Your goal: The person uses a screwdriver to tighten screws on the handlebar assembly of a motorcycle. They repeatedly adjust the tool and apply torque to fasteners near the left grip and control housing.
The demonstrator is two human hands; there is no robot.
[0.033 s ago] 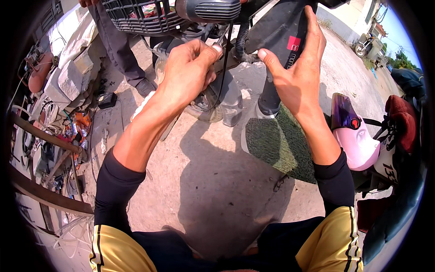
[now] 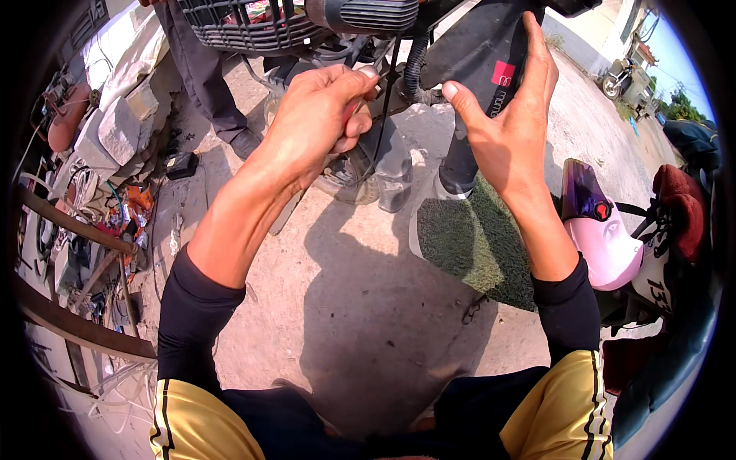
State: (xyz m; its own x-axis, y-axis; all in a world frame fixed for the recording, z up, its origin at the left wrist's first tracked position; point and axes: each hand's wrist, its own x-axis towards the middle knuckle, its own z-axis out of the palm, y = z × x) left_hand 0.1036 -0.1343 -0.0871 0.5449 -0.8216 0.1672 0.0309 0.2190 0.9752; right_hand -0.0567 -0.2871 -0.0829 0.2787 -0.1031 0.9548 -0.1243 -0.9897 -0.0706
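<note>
My left hand is closed in a pinch in front of the front end of an electric scooter. A small bit of metal shows at its fingertips, but its kind is hidden. A thin black cable hangs just beside those fingers, and a ribbed black hose curves down beyond them. My right hand is spread, thumb apart from the fingers, lying along the scooter's dark front panel with a red label. Below, the panel narrows toward a green turf mat on the footboard.
A black basket tops the scooter. Beyond it stands a person in grey trousers. Stone blocks, scrap and cords crowd the left, near a rusty metal bar. A pink helmet with a purple visor sits at right.
The fingers of my left hand have curled and turned slightly around the pinch. My right hand stays spread along the panel. The scooter sits slightly farther right in view.
</note>
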